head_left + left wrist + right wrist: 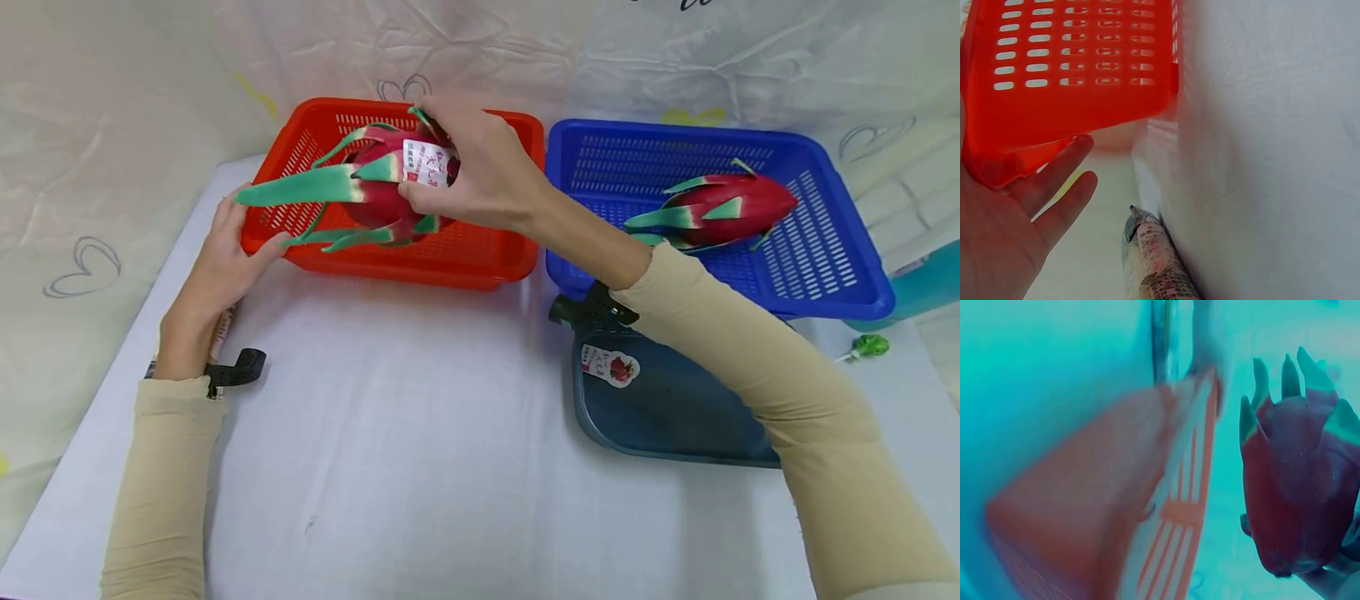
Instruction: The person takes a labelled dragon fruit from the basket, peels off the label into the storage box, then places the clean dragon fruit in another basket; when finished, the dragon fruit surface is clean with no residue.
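My right hand (487,167) holds a dragon fruit (375,196) with a white label over the red basket (375,271). Its long green leaf points left toward my other hand; in the right wrist view the fruit (1297,487) stands out to the right of the basket (1085,494). At the basket's left corner my left hand (217,262) grips the rim, and from the left wrist its fingers (1063,200) reach past the basket's corner (1072,112). Another dragon fruit (731,208) lies in the blue basket (817,275).
A dark tray (675,408) with a loose fruit label (611,365) sits below the blue basket. A green-wrapped lollipop (870,346) and a teal object (926,287) are at the right. Near my left wrist lies a printed plastic package (1157,262). A patterned cloth backs the table.
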`<state>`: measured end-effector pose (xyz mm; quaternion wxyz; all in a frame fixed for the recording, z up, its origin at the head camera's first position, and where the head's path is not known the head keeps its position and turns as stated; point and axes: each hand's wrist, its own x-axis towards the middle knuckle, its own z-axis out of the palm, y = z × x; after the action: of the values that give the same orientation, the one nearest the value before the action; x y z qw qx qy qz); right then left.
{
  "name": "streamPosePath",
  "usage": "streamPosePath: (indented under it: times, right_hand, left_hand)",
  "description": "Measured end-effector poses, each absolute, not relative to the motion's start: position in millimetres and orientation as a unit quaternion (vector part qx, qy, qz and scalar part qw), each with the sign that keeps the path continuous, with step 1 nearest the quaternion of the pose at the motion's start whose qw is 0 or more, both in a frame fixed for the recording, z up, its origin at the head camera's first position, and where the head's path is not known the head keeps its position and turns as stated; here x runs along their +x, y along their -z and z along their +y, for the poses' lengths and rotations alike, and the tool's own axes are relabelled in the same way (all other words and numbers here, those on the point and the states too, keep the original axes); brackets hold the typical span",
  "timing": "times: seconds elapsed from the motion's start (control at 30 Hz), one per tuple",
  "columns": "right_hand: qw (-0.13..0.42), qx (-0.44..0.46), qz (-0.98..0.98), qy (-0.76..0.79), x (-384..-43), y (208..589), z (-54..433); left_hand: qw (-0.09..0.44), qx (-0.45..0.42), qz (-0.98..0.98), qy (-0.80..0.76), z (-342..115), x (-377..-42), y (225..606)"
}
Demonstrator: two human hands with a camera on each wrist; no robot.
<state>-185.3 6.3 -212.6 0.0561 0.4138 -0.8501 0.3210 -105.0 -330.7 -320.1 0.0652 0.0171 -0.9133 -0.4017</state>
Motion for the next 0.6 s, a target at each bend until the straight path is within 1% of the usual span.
streamPosePath:
  times: [0.1, 0.2, 0.27, 0.4, 0.6]
  right_hand:
    - [0.06, 0.421, -0.837, -0.345, -161.7, 215.0, 18.1]
    - [0.06, 0.432, -0.819, -0.372, -138.8, 220.4, 30.7]
    - [0.049, 0.437, -0.811, -0.387, -125.0, 225.9, 38.8]
    - [0.011, 0.437, -0.799, -0.412, -103.4, 239.8, 53.4]
    - [-0.063, 0.415, -0.796, -0.436, -78.6, 259.0, 71.0]
  left_hand:
    - [0.071, 0.012, -0.907, 0.416, -330.3, -104.8, 320.4]
    - [0.06, 0.02, -0.907, 0.417, -329.9, -104.6, 319.2]
    - [0.056, 0.025, -0.911, 0.408, -329.6, -104.8, 318.4]
    - [0.05, 0.029, -0.916, 0.398, -329.6, -106.1, 318.0]
    - [0.042, 0.039, -0.915, 0.399, -329.9, -108.0, 319.7]
